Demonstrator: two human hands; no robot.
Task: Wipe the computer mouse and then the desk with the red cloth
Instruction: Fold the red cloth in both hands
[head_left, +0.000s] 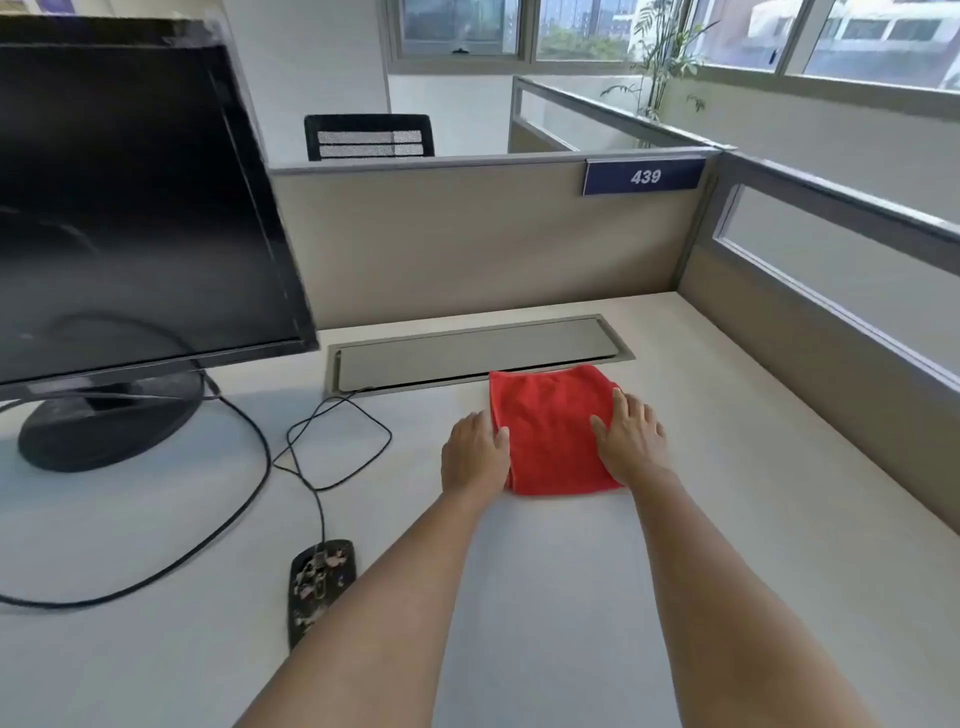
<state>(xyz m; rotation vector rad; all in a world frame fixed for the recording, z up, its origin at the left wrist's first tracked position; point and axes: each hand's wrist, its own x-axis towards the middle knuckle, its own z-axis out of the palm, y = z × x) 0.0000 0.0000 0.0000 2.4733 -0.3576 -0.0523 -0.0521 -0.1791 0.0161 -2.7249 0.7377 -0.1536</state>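
Observation:
A folded red cloth (550, 431) lies flat on the pale desk (727, 493), just in front of the cable hatch. My right hand (631, 441) rests on the cloth's right side with straight fingers. My left hand (474, 457) sits at the cloth's left edge, thumb touching it, fingers pointing away from me. A black computer mouse (317, 587) with worn, patchy markings lies to the lower left; my left forearm hides part of it. Its thin cable runs up toward the hatch.
A black monitor (130, 197) on a round base (109, 421) stands at the left, with thick and thin cables (332, 441) looping across the desk. A grey cable hatch (467, 353) is set into the desk at the back. Beige partition walls (483, 239) close the back and right.

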